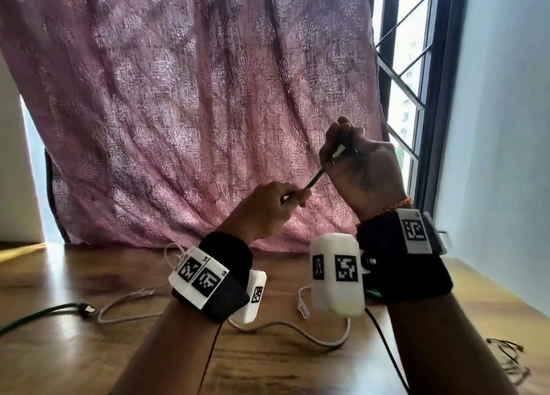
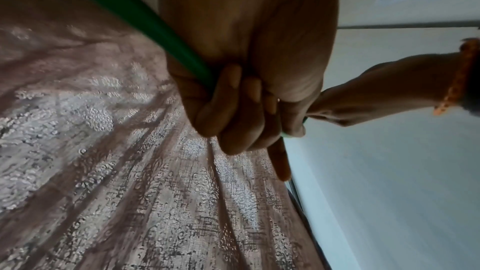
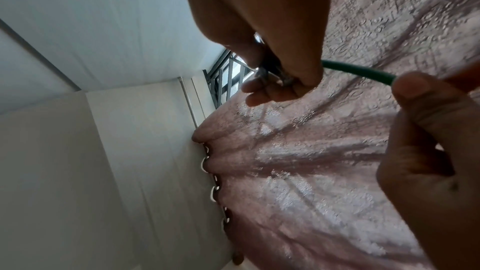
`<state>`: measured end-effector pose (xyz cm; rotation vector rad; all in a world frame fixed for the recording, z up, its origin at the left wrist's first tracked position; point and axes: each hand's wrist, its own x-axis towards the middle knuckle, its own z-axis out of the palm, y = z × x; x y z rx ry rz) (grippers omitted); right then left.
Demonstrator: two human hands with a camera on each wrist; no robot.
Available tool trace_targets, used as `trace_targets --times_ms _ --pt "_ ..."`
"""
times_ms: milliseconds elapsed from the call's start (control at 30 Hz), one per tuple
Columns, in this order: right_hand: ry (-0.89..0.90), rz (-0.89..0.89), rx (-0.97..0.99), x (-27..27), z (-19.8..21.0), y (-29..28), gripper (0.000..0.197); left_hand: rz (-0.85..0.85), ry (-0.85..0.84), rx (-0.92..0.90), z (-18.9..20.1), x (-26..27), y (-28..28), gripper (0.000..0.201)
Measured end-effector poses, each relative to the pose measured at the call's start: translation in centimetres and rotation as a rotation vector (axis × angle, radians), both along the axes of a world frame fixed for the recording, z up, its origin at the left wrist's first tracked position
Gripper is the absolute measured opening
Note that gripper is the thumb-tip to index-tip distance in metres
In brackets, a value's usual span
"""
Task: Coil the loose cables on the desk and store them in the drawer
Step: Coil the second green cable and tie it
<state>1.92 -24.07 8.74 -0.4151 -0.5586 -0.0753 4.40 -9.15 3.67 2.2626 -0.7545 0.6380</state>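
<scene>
Both hands are raised above the wooden desk (image 1: pixel 74 359) in front of the curtain. A green cable (image 1: pixel 316 177) runs taut between them. My right hand (image 1: pixel 351 156) grips its connector end (image 1: pixel 338 151), fingers curled round it. My left hand (image 1: pixel 287 199) grips the cable lower and to the left. In the left wrist view the green cable (image 2: pixel 145 17) passes through the curled fingers (image 2: pixel 231 98). The right wrist view shows the cable (image 3: pixel 361 72) leaving the right hand's fingers (image 3: pixel 275 87) toward the left hand (image 3: pixel 428 130). The far end of a green cable with a plug (image 1: pixel 86 309) lies on the desk at the left.
A white cable (image 1: pixel 285 329) loops across the desk below my wrists, its plug (image 1: pixel 303 308) near the right wristband. A tangle of thin dark wires (image 1: pixel 509 359) lies at the right edge. A pink patterned curtain (image 1: pixel 193 96) hangs behind, with a barred window (image 1: pixel 410 67) to the right.
</scene>
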Motion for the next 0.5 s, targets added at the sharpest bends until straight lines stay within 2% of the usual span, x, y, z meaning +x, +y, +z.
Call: trace_targets --times_ms 133,233,333,500 --pt "-0.036 -0.25 -0.076 1.4 -0.9 -0.6 0.022 -0.029 0.015 0.085 0.5 -0.8 -0.5 0.033" --pt "-0.057 -0.529 -0.184 1.6 -1.4 -0.7 0.02 -0.022 -0.113 0.126 1.3 -2.1 -0.6 0.032" --pt "-0.157 -0.8 -0.431 1.4 -1.6 -0.3 0.019 0.053 -0.266 0.136 1.8 -2.9 -0.2 0.03" --pt "-0.367 -1.264 -0.864 2.2 -2.5 1.0 0.02 0.1 -0.401 0.085 2.9 -3.2 1.6 0.022"
